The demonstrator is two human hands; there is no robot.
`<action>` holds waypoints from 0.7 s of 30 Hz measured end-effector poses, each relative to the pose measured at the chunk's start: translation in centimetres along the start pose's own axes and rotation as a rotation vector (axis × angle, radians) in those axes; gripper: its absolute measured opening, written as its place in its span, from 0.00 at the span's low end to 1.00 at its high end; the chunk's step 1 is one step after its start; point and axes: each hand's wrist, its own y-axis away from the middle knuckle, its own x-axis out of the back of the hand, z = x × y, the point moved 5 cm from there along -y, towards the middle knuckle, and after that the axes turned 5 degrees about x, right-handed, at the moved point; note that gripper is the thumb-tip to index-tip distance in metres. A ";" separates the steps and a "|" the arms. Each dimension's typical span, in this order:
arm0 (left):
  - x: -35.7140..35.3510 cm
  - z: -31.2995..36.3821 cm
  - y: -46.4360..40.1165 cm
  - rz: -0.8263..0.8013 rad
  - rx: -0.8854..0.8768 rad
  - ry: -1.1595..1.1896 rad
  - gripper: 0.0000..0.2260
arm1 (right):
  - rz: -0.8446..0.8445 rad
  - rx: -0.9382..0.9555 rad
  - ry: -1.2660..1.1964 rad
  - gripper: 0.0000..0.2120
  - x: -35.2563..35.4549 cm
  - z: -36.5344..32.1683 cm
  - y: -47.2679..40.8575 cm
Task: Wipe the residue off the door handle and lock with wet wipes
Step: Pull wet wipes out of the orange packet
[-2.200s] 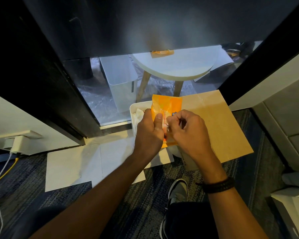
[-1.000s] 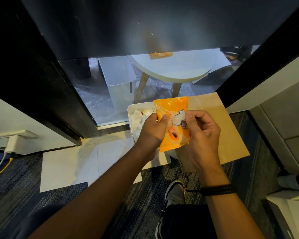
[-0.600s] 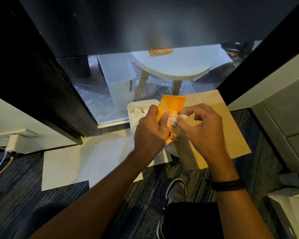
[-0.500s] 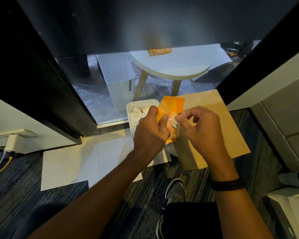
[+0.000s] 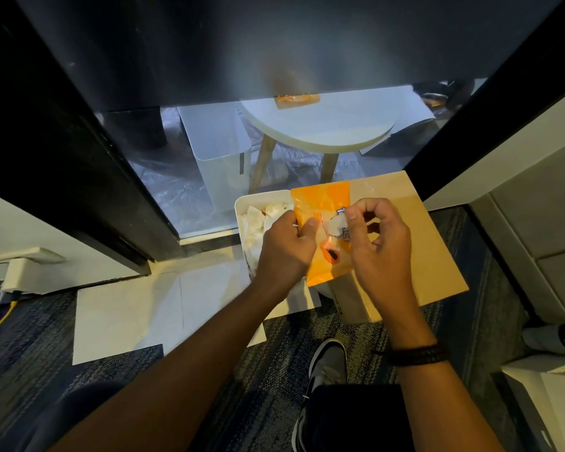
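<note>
Orange wipes pack (image 5: 320, 203): two hands, left hand (image 5: 286, 247), right hand (image 5: 380, 244).

wet wipes pack (image 5: 320, 203) held between left hand (image 5: 286, 247) and right hand (image 5: 377, 243) | tray (image 5: 242, 203) below-left of pack, beside cardboard box (image 5: 431, 249) on its right | stool (image 5: 323, 128) behind glass door (image 5: 209, 76) | shoe (image 5: 327, 363) near box

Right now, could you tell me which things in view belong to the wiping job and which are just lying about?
Belongs to the job:
- orange wet-wipe pack, gripped by the left hand
- white flap on the pack, pinched by the right hand
- white tray with crumpled wipes

Just lying about:
- cardboard sheet
- white bin
- round stool
- charger
</note>
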 end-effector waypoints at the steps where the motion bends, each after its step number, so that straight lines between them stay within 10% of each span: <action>1: 0.1 0.2 0.0 0.023 -0.073 -0.033 0.22 | -0.019 -0.008 0.023 0.03 0.3 0.2 -0.2; 21: -0.7 1.1 0.9 0.048 -0.328 -0.340 0.14 | -0.263 -0.217 0.319 0.08 1.3 2.5 -1.5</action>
